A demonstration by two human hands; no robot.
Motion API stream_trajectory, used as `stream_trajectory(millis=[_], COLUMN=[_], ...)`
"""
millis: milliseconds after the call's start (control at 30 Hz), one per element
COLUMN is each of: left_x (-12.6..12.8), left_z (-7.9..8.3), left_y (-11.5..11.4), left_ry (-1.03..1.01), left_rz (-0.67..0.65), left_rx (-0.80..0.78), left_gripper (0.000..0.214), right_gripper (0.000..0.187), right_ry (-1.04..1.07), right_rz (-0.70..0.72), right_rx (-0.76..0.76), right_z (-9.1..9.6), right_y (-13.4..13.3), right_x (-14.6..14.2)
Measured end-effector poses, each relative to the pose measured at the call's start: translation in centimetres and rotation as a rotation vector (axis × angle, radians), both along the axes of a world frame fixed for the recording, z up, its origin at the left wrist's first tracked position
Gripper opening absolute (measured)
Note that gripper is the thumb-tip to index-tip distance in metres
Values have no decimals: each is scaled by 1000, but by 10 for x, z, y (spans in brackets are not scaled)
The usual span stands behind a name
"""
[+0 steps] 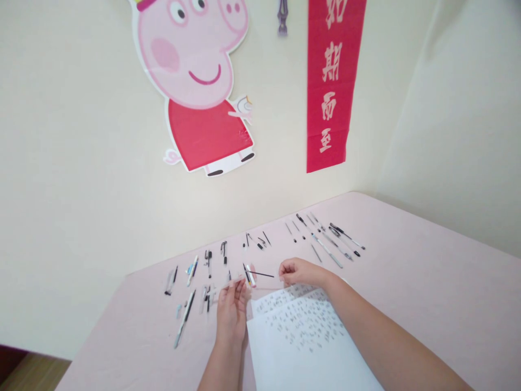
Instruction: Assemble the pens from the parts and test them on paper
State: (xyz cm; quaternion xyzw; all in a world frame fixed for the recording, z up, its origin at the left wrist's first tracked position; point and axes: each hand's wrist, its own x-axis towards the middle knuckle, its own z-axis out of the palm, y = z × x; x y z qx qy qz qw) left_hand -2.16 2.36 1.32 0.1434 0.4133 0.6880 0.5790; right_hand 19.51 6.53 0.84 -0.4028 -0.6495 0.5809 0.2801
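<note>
My left hand [233,307] is closed on a clear pen barrel [226,283] with its fingertips. A thin dark pen refill [260,274] stretches from beside those fingertips toward my right hand [299,271]. The right fingers are pinched together near the refill's far end, where it turns pale and hard to see. White sheets with many small handwritten characters [303,320] lie under and between my forearms. Just beyond the left fingertips are a dark pen [246,273] and a white-and-red pen [252,277].
Taken-apart pens and caps [207,263] lie left of my hands, with a longer pen [185,319] nearest me. More refills and pens [328,247] are spread at the back right of the pink table [415,282]. The wall [277,190] rises directly behind the table.
</note>
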Motion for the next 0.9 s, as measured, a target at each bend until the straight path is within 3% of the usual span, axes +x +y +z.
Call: stream_trajectory(millis=[400,733,900], left_x=[1,-2,-1], left_z=[2,-5,-8], left_y=[-2,0,-1], left_ry=[12,63,104], left_rz=[5,22,-29], left_rx=[-22,4,41], left_gripper=[17,9,12], right_gripper=[8,9,8], right_ry=[-35,-34,-10], right_rz=[30,21,39], right_rx=[11,-3,-2], right_z=[-5,-6,-4], right_y=[1,1,1], right_x=[1,0,-1])
